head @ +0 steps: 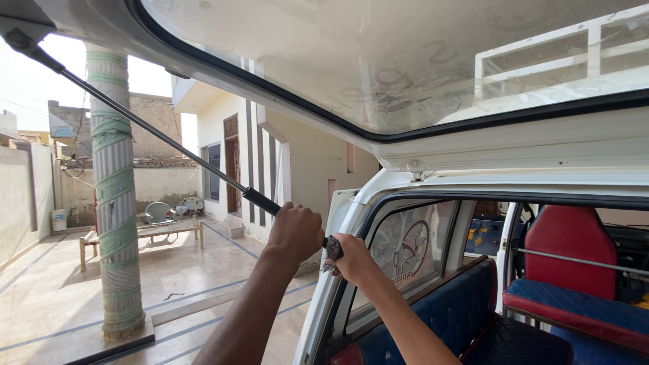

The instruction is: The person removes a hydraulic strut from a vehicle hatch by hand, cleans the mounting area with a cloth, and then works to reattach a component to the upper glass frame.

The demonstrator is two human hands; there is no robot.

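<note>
Progress: white van tailgate (pixel 473 145) standing raised, long black gas strut (pixel 155 135) running from upper left to frame centre, lower end apparently still being worked on | left hand (pixel 295 232) fingers curling tight round strut's thick end | right hand (pixel 351 257) fingers pinching small grey cloth-like piece (pixel 332 249) at strut's lower joint, centre frame.

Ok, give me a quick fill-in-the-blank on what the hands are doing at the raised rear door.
1. The left hand is closed around the black ____ that props up the raised rear door.
2. The right hand pinches a small tool at the strut's ____ end.
3. The seat back inside the van is ____.

Missing words: strut; lower; red
</note>
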